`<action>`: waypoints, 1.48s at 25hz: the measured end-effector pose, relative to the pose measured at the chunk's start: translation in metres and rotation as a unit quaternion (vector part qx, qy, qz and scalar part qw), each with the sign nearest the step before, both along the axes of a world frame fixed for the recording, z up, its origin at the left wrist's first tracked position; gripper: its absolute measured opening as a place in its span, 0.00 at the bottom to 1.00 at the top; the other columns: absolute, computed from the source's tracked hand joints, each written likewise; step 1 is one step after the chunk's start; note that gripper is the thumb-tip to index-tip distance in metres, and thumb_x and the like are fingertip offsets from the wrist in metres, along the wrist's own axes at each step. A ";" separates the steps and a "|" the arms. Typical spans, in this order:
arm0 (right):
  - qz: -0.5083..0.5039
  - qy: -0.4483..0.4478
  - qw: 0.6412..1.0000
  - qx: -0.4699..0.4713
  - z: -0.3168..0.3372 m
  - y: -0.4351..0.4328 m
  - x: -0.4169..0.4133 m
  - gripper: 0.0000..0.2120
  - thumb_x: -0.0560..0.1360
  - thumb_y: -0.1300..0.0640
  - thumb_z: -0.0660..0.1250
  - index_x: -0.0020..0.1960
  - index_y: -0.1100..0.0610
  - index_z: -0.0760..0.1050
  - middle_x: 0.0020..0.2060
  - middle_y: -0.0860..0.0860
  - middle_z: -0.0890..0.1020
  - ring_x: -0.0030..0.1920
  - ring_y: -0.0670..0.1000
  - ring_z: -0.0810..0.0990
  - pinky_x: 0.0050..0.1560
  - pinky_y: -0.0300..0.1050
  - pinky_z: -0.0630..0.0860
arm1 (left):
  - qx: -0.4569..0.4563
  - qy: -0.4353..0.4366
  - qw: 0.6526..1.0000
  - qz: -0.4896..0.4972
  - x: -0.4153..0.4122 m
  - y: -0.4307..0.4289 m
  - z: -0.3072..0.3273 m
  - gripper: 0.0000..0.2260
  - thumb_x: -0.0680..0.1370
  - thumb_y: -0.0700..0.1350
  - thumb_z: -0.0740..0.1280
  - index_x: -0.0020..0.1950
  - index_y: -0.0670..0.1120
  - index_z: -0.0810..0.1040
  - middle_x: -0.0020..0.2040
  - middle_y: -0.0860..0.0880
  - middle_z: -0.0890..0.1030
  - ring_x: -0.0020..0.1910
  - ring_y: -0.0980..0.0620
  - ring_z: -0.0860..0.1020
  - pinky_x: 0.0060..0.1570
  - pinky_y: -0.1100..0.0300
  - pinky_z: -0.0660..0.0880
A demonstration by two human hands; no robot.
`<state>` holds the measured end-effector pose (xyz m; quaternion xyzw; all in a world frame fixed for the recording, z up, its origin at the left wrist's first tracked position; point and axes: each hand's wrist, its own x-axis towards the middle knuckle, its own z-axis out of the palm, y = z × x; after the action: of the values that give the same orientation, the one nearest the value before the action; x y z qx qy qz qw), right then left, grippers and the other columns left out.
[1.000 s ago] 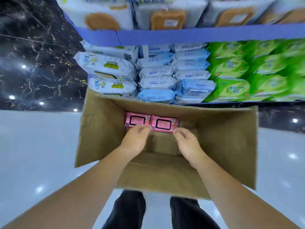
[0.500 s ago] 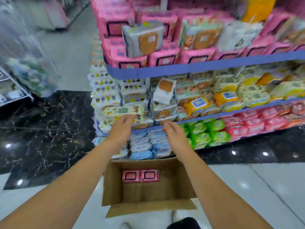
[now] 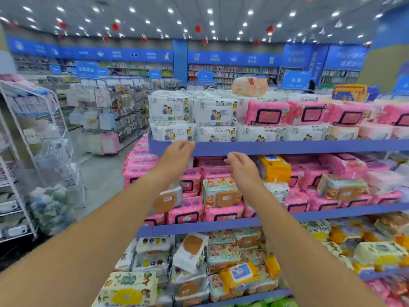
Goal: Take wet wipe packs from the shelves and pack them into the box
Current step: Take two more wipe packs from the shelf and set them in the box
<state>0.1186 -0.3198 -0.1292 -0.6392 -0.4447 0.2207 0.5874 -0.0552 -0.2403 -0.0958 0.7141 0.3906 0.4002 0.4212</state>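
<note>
Pink plastic wet wipe packs (image 3: 267,113) sit stacked on blue shelf (image 3: 287,147); brown cardboard box, holding two a second ago, now below view. Left hand (image 3: 177,155) and right hand (image 3: 242,168) risen, empty, fingers loosely curled; next pick likely starting.

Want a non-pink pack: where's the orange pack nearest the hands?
Head view, second shelf: the orange pack sits just right of the right hand, beside pink packs.
</note>
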 end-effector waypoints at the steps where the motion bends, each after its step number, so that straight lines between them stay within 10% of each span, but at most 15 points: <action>1: 0.008 -0.022 1.000 0.009 0.019 0.009 0.024 0.17 0.83 0.46 0.59 0.66 0.54 0.74 0.60 0.49 0.79 0.62 0.51 0.77 0.67 0.55 0.73 | 0.018 0.001 1.000 0.011 0.023 0.003 0.019 0.13 0.84 0.56 0.57 0.58 0.49 0.75 0.55 0.50 0.78 0.52 0.48 0.77 0.55 0.51 0.72; 6: 0.056 -0.085 0.995 0.024 0.102 0.044 0.123 0.20 0.83 0.45 0.58 0.69 0.54 0.73 0.62 0.50 0.78 0.62 0.52 0.76 0.64 0.55 0.73 | 0.026 0.004 0.999 0.038 0.113 0.026 0.098 0.18 0.84 0.58 0.56 0.68 0.51 0.73 0.64 0.50 0.78 0.63 0.47 0.77 0.62 0.47 0.73; 10: 0.052 -0.142 0.987 0.049 0.137 0.058 0.176 0.19 0.84 0.45 0.57 0.69 0.53 0.72 0.58 0.47 0.77 0.58 0.49 0.74 0.56 0.47 0.69 | 0.068 0.008 0.998 0.011 0.162 0.046 0.129 0.12 0.85 0.57 0.56 0.56 0.50 0.72 0.55 0.47 0.76 0.52 0.49 0.74 0.44 0.54 0.69; 14: 0.063 -0.177 0.981 0.040 0.150 0.090 0.243 0.19 0.83 0.43 0.59 0.69 0.51 0.72 0.57 0.45 0.77 0.61 0.50 0.76 0.59 0.51 0.77 | 0.112 0.026 0.993 0.022 0.218 0.075 0.153 0.17 0.85 0.55 0.56 0.68 0.49 0.74 0.61 0.50 0.76 0.60 0.50 0.74 0.57 0.53 0.70; 18: 0.083 -0.280 0.956 0.000 0.155 0.150 0.314 0.23 0.82 0.43 0.61 0.72 0.54 0.69 0.65 0.50 0.77 0.60 0.50 0.76 0.56 0.45 0.73 | 0.119 0.066 0.989 0.060 0.283 0.139 0.169 0.11 0.84 0.54 0.58 0.44 0.53 0.69 0.42 0.51 0.69 0.38 0.54 0.68 0.38 0.56 0.64; 20: 0.097 -0.368 0.924 -0.037 0.160 0.186 0.352 0.28 0.79 0.39 0.64 0.73 0.53 0.69 0.67 0.49 0.76 0.62 0.51 0.76 0.61 0.48 0.73 | 0.085 0.077 0.989 0.093 0.322 0.179 0.179 0.11 0.83 0.54 0.59 0.44 0.50 0.70 0.43 0.48 0.69 0.36 0.52 0.67 0.38 0.54 0.63; 24: 0.174 -0.476 0.847 -0.160 0.171 0.223 0.402 0.34 0.71 0.28 0.66 0.69 0.49 0.73 0.62 0.47 0.78 0.58 0.48 0.77 0.59 0.46 0.74 | -0.070 0.048 0.990 0.111 0.396 0.248 0.190 0.28 0.81 0.59 0.61 0.76 0.44 0.64 0.70 0.44 0.72 0.62 0.41 0.75 0.57 0.49 0.75; 27: 0.234 -0.505 0.802 -0.216 0.176 0.224 0.415 0.45 0.66 0.27 0.70 0.76 0.47 0.64 0.68 0.45 0.74 0.62 0.48 0.75 0.65 0.48 0.72 | -0.136 0.039 0.985 0.098 0.432 0.282 0.187 0.20 0.81 0.60 0.62 0.62 0.45 0.75 0.53 0.46 0.80 0.45 0.46 0.81 0.41 0.56 0.79; 34: 0.231 -0.558 0.770 -0.205 0.172 0.221 0.415 0.49 0.62 0.31 0.76 0.75 0.45 0.60 0.65 0.44 0.75 0.58 0.51 0.76 0.61 0.52 0.75 | -0.236 0.142 0.955 0.107 0.440 0.301 0.211 0.21 0.69 0.61 0.76 0.46 0.44 0.80 0.32 0.43 0.84 0.27 0.47 0.83 0.40 0.57 0.79; 37: 0.233 -0.550 0.776 -0.201 0.171 0.220 0.415 0.47 0.61 0.31 0.76 0.73 0.45 0.63 0.64 0.44 0.76 0.57 0.50 0.77 0.59 0.51 0.76 | -0.266 0.061 0.958 0.094 0.446 0.302 0.201 0.16 0.70 0.52 0.78 0.48 0.44 0.79 0.44 0.43 0.85 0.41 0.46 0.85 0.56 0.52 0.81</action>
<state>0.5335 -0.0993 0.0415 -0.6321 -0.7729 0.0457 0.0316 0.3907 0.0621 0.1054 0.5598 0.5731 0.2750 0.5316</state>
